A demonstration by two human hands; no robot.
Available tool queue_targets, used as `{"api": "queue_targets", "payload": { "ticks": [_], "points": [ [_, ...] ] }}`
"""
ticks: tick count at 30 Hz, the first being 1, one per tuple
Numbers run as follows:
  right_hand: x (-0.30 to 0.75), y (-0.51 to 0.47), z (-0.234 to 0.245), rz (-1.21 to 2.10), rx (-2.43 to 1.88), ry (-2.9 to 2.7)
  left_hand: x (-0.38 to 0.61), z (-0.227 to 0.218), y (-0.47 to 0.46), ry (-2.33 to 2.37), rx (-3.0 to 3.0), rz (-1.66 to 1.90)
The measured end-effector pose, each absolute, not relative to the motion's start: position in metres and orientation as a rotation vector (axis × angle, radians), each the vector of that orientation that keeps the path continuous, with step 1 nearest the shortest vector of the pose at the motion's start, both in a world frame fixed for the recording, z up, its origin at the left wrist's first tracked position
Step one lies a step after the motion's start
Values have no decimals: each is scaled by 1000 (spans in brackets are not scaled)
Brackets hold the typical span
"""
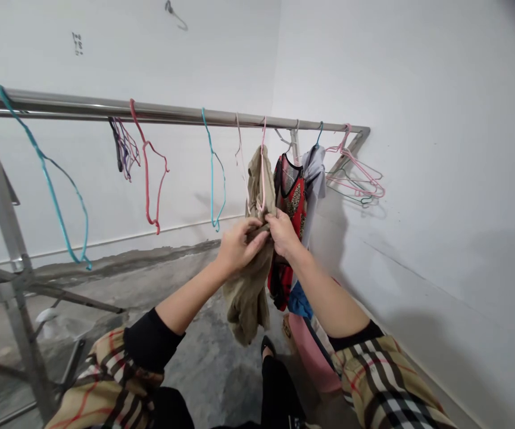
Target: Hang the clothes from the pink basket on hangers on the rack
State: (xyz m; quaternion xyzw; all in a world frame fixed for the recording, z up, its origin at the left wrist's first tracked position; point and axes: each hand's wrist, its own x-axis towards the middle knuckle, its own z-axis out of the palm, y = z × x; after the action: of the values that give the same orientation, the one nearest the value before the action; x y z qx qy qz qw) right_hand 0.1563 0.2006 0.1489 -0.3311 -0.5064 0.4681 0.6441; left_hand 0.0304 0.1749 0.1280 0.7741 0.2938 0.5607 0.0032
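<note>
Head view: from my distant place, I look down at two bare hands meeting on a khaki garment point(248, 298). It is in the middle of the scene, at a pink hanger point(263, 179) on the steel rail point(172, 114), and its lower part hangs loose above the floor point(190, 363). The right hand point(283, 231) has its fingers closed narrow on the cloth, just below the hanger. The left hand point(239, 244) faces it, its thumb a little apart from the fingers, all at the cloth; whether they pinch it, I cannot tell.

The step, I judge, is to arrange this cloth around the hanger. I would let the right fingers hold the fold firmly and the left ones spread it with small, soft pulls, because such thin wire may bend or swing. Toward the right, I would go carefully: the red patterned garment point(293, 205) hangs just beside and could be caught.
</note>
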Motion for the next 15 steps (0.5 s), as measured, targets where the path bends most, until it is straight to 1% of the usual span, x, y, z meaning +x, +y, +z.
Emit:
{"api": "queue_targets", "payload": {
  "ticks": [2, 3, 9, 12, 15],
  "points": [
    [158, 201, 146, 1019, -772, -1179, 31, 136, 175, 916, 2183, 1769],
    [159, 201, 145, 1001, -772, -1197, 32, 142, 174, 950, 2156, 1756],
    [160, 203, 144, 847, -740, -1364, 34, 174, 172, 1346, 2534, 1574],
    [169, 205, 147, 840, -740, -1370, 26, 179, 174, 1398, 2507, 1612],
    [181, 204, 151, 888, -752, -1332, 14, 182, 176, 1316, 2333, 1691]
  ]
}}
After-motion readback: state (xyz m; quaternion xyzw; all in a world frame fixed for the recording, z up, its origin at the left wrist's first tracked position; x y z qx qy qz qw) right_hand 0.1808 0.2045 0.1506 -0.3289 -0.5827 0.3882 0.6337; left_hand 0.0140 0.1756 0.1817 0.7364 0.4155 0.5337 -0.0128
